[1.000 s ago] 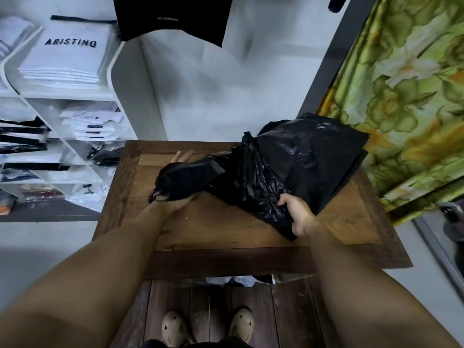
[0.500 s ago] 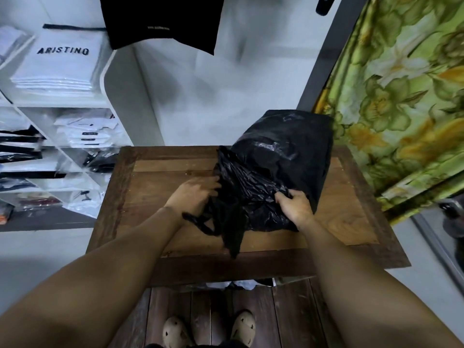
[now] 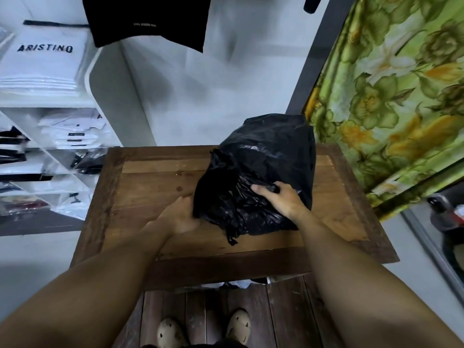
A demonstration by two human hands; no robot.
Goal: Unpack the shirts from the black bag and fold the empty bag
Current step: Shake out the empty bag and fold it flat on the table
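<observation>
So the black bag (image 3: 263,156) is sitting on the wooden table (image 3: 155,182), a bit off from the table's middle toward 2 o'clock. It's a bulky, crumpled lump of shiny plastic, taller at its 12 o'clock end and bunched into loose folds at the end nearest the person, with a little tail of plastic trailing onto the wood at about 6 o'clock. Whatever's inside is fully covered by the plastic, so can't say what it is.

Right hand (image 3: 283,199) is on top of the near part of the bag, fingers curled round a twisted bunch of the plastic and the thumb stretched out flat toward 9 o'clock. That one definitely has hold of it.

Left hand (image 3: 177,217) is up against the bag's 8 o'clock edge, palm turned toward the plastic and thumb on top. Its fingers disappear behind the bag's edge, so honestly can't tell whether it's gripping or just resting there.

Around the table: at 9 o'clock there's a white shelf unit (image 3: 82,177) stacked with wrapped folded garments, and above it a white box (image 3: 42,61) printed ARISTINO. A black garment (image 3: 148,16) hangs at 12 o'clock, and a green floral curtain (image 3: 391,96) fills the 2 o'clock side. Down at 6 o'clock you can see beige shoes (image 3: 238,322) on dark floorboards.
</observation>
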